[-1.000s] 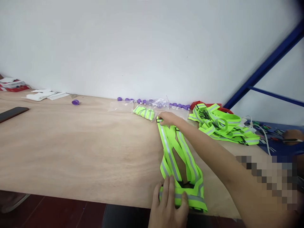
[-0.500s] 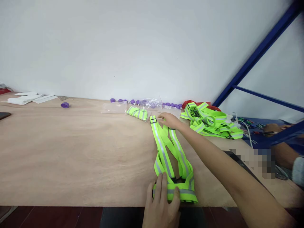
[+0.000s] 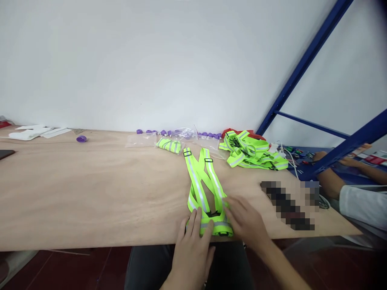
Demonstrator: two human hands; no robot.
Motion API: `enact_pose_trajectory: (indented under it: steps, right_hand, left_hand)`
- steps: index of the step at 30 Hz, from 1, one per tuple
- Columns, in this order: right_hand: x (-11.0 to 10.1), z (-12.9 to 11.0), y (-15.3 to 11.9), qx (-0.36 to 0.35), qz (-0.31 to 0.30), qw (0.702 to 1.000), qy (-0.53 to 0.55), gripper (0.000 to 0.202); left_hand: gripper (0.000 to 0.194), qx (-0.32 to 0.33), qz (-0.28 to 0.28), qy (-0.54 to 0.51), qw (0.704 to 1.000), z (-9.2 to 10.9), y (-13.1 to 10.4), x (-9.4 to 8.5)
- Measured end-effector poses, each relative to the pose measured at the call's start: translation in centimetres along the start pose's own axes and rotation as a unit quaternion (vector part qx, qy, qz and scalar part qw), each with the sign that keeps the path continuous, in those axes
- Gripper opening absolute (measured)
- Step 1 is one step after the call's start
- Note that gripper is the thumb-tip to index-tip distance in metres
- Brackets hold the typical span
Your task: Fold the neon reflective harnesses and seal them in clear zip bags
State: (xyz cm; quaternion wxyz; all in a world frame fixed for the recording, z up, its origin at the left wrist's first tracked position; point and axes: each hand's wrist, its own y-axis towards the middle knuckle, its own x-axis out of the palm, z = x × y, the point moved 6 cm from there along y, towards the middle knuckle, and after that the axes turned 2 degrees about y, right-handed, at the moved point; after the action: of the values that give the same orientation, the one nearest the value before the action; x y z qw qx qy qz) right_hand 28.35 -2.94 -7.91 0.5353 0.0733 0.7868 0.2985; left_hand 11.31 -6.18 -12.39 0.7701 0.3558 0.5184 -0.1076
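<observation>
Head view, with twelve o'clock toward the wall: on the wooden table [image 3: 90, 193] a yellow-green strap harness [image 3: 198, 186] lies at the dial's centre by the front edge, a tangled heap of similar straps [image 3: 246, 155] between one and two o'clock. At seven o'clock the left hand [image 3: 192, 247] rests with fingers slightly spread on the harness's lower band; at four, the right hand [image 3: 246, 221] has fingertips at its side strap, whether pinching I cannot tell. Smaller still, a bagged strap bundle [image 3: 169, 146] lies between ten and eleven, a purple cap [image 3: 81, 139] at ten.
</observation>
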Motion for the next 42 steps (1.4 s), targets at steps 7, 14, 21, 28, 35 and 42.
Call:
enact_pose_trajectory:
  steps: [7,14,21,28,35,42]
  right_hand:
    - [0.7,-3.9,-6.7,-0.12,-0.012,0.993,-0.021,0.04]
    - [0.3,-4.5,-7.7,-0.128,0.064,0.99,-0.011,0.033]
    - [0.1,-3.8,-6.9,-0.097,0.081,0.992,0.026,0.025]
    - [-0.1,-3.5,-6.2,-0.074,0.095,0.992,0.039,0.021]
    - [-0.2,-3.5,-6.2,-0.072,0.091,0.991,0.059,0.022]
    - [-0.2,-3.6,-6.2,-0.069,0.078,0.992,0.064,0.022]
  left_hand:
    - [0.064,0.043,-0.025,-0.019,0.999,0.0,-1.0,-0.4]
    - [0.045,0.038,0.058,-0.101,0.993,-1.7,-2.9,-1.1]
    - [0.047,0.074,0.092,-0.122,0.985,-1.8,-3.0,-1.6]
    - [0.078,0.037,-0.017,-0.186,0.982,-1.1,-2.6,-1.8]
    - [0.084,0.097,-0.114,-0.19,0.97,-2.4,-1.5,-3.2]
    - [0.062,0.145,-0.072,-0.112,0.98,-2.8,0.8,-2.9]
